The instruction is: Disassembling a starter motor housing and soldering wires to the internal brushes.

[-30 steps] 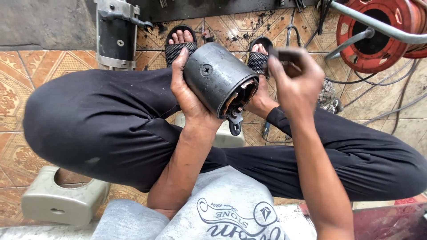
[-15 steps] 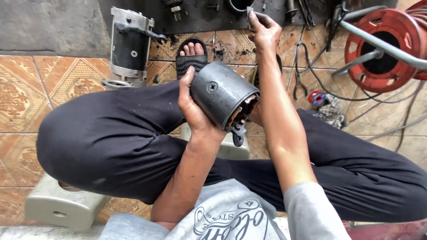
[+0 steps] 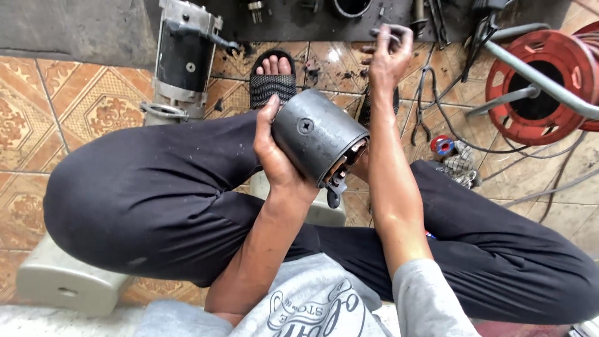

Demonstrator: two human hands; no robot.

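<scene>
Sitting low on a pale grey plastic stool (image 3: 59, 281) over a patterned orange tile floor (image 3: 75, 106), the person in the single head view has the left hand (image 3: 277, 159) wrapped round a dark grey cylindrical metal motor housing (image 3: 315, 137), thumb up along its near side and fingers curled behind, so the grip is firm. The housing is tilted, closed end with a cross-head screw facing up and left, open end down and right, where copper-coloured windings show inside its rim. It hangs above the gap between the black-trousered knees, touching nothing but the hand, with a little free air under its lower edge. The right hand (image 3: 390, 56) is stretched well forward past the housing, fingers half curled over a small dark piece at the near edge of a dark, greasy tray (image 3: 293, 22) of tools; whether it grips that piece I cannot tell. Just left of that reach, a foot in a black sandal (image 3: 272, 81) rests on the tiles. Farther left, a black and silver starter motor (image 3: 184, 59) stands on end, well apart from both hands. To the right, a red wire spool (image 3: 536, 81) and loose grey cables crowd the floor, and pliers (image 3: 424, 100) lie near the right forearm, leaving little room there.
</scene>
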